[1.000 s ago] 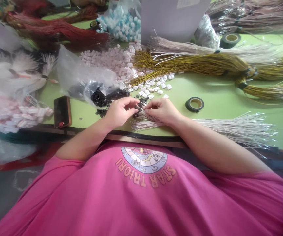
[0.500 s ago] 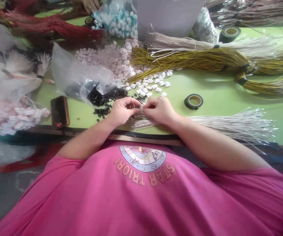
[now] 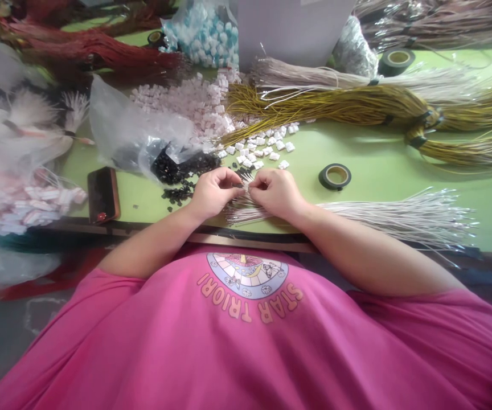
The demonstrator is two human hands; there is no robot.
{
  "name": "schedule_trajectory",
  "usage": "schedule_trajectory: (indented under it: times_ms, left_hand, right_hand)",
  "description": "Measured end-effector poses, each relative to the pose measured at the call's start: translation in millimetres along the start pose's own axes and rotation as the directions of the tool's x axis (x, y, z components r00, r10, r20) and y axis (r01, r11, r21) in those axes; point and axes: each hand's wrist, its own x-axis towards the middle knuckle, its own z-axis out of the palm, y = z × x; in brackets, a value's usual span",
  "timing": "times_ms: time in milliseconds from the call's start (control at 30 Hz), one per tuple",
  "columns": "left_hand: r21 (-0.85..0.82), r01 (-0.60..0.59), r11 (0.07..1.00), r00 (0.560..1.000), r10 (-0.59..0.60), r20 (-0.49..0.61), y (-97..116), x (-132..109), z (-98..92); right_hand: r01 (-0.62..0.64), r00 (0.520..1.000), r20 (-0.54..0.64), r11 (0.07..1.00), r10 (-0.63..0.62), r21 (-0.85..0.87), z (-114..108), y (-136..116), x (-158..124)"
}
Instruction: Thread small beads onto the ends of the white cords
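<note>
A bundle of thin white wires (image 3: 393, 219) lies along the near edge of the table, its left ends fanned out between my hands. My left hand (image 3: 214, 192) is closed in a pinch at those ends, thumb and index finger on the wires. From the other side my right hand (image 3: 278, 193) pinches the same wires, its fingers curled and its forearm over the bundle. Anything small between the fingertips is too fine to make out. Just beyond my hands are small black pieces (image 3: 180, 192) and loose white connector housings (image 3: 267, 149).
A roll of black tape (image 3: 335, 176) lies right of my hands. Yellow-green wires (image 3: 348, 105) stretch behind it. To the left are a phone (image 3: 103, 195), a clear plastic bag (image 3: 118, 122) and heaped white housings (image 3: 28, 208). A bag of blue and white pieces (image 3: 207, 37) stands farther back.
My hands stay at the wire ends, with only slight finger movement; my right hand sits slightly higher and more closed. Another person's hand at the top left has gone out of view.
</note>
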Motion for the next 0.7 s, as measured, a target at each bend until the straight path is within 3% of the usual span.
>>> schedule_trajectory:
  times_ms: [333, 700]
  left_hand:
    - [0.032, -0.006, 0.999, 1.000, 0.005, 0.016, -3.5, 0.7, -0.5]
    - [0.104, -0.075, 0.992, 0.996, 0.069, 0.059, -1.0, -0.7, -1.2]
  right_hand:
    - [0.002, 1.000, -0.014, 1.000, -0.002, -0.019, 1.6, -0.5, -1.0]
    - [0.177, 0.983, -0.044, 0.983, -0.179, -0.057, 6.1, 2.7, -6.4]
